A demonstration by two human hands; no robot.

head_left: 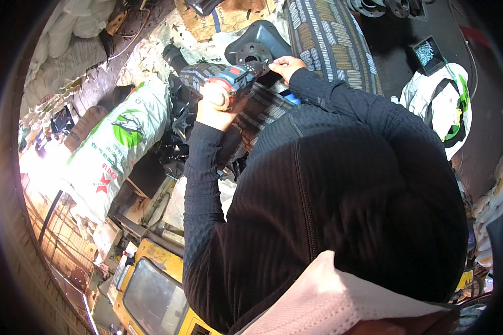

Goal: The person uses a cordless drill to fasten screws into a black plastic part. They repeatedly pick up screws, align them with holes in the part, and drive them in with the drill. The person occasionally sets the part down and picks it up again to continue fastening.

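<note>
My left hand (218,111) is wrapped round a blue and red power drill (236,80), whose dark nose points away to the right. The fingertips of my right hand (288,68) are pressed together beside that nose; what they pinch, if anything, is too small to make out. Just beyond the nose is a black round flanged part (252,54) with a hole in its middle. Behind it lies a larger dark, smooth, plate-like piece (267,34). Patterned cloth covers my legs (332,42) on both sides of the work.
A small black box of bluish screws (426,54) stands at the right, above a white and green bag (437,103). Dark round parts (369,6) lie at the far right. At left are a filled white sack (123,142) and several black parts; a yellow machine (151,285) is at lower left.
</note>
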